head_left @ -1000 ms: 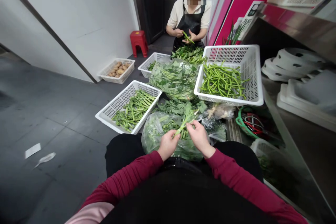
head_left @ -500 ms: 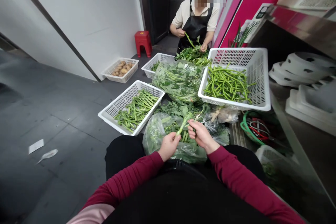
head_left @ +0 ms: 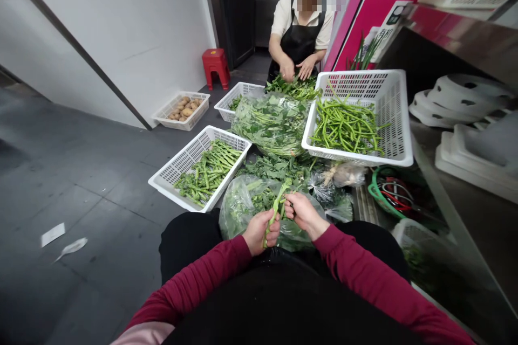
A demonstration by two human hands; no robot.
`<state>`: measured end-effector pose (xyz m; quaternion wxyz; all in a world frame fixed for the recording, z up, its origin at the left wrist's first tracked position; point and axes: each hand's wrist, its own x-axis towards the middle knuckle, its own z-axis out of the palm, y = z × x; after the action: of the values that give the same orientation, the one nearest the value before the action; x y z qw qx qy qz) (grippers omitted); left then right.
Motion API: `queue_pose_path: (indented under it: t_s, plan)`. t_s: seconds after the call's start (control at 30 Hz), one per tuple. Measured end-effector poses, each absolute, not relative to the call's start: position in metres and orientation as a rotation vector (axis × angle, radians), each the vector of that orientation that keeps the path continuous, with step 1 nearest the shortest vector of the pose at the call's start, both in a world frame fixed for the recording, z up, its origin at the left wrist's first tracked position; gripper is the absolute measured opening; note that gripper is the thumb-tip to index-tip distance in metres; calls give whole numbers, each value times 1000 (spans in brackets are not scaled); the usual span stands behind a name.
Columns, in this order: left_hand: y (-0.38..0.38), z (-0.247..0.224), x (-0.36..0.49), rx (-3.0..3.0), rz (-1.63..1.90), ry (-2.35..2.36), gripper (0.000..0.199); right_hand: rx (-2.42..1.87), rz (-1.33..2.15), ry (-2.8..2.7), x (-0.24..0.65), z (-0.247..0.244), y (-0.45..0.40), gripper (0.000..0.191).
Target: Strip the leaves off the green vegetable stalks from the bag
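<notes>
My left hand [head_left: 262, 230] is wrapped round a green vegetable stalk [head_left: 279, 199], which tilts upward with its budded tip pointing away from me. Close beside the upper part of the stalk, my right hand [head_left: 301, 210] is closed in a pinch; whatever its fingers hold is too small to make out. Under both hands an open clear plastic bag [head_left: 234, 202] lies at my lap with more greens inside. Just beyond it is a heap of loose leaves [head_left: 269, 168]. Trimmed green stalks [head_left: 210, 170] fill part of a white basket [head_left: 165, 179] on the left.
A raised white basket [head_left: 399, 113] of green beans [head_left: 343, 126] stands at the right. A big bag of greens [head_left: 271, 121] lies ahead, with a co-worker [head_left: 301, 38] behind it. Farther left are a potato basket [head_left: 184, 124] and red stool [head_left: 216, 67]. A green basket [head_left: 378, 194] sits right.
My left hand has shifted from pinching the stalk to wrapping lower round it, and the stalk sits nearer me. My right hand has dipped slightly. The co-worker's hands have dropped to the greens.
</notes>
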<state>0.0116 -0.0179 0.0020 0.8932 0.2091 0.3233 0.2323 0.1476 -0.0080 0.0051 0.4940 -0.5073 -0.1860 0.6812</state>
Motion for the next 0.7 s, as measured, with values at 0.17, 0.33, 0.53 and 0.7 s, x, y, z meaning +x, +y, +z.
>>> queue_pose_path:
  t_s: [0.17,0.33,0.53,0.7]
  plan:
    - [-14,4,9,458,530,607,31,-1154,1726,-393,137,6,-21,21]
    - [-10,0,3,333,368,343,34,-1097,1622,-515,153,18,-12,20]
    - [-11,0,3,351,316,280,33,-900,1547,-492,148,32,-15,23]
    - [-17,1,4,346,369,259,33,-779,1732,-87,141,31,-10,29]
